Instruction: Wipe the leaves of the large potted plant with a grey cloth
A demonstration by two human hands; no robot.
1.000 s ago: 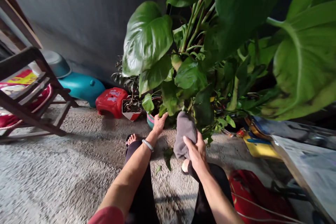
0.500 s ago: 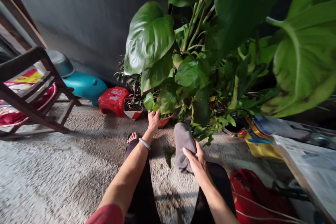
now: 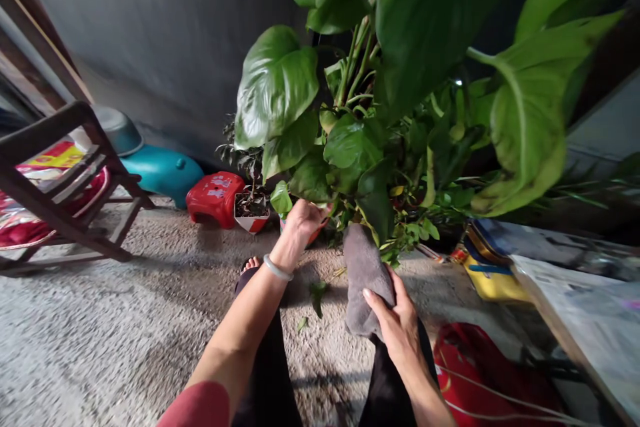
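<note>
A grey cloth (image 3: 367,280), bunched into a long soft shape, is in my right hand (image 3: 400,320), with the thumb pressed on its near face. Its upper end reaches the lower leaves of a big potted plant (image 3: 355,140). My left hand (image 3: 304,219) reaches in at the plant's base, just above a red pot (image 3: 320,230). Its fingers are curled, and the tips are partly lost among the foliage, so what they pinch is unclear. Broad glossy leaves (image 3: 277,87) hang above both hands.
A smaller plant in a white and red pot (image 3: 251,213) stands left of my left hand, beside a red stool (image 3: 215,199). Further left are a teal plastic object (image 3: 163,170) and a wooden chair (image 3: 95,173). Fallen leaves (image 3: 317,297) lie between my feet; a red bag (image 3: 475,367) sits right.
My left hand has moved right and deeper among the lower leaves, away from the small leaf at the left. My right hand has shifted slightly right with the grey cloth.
</note>
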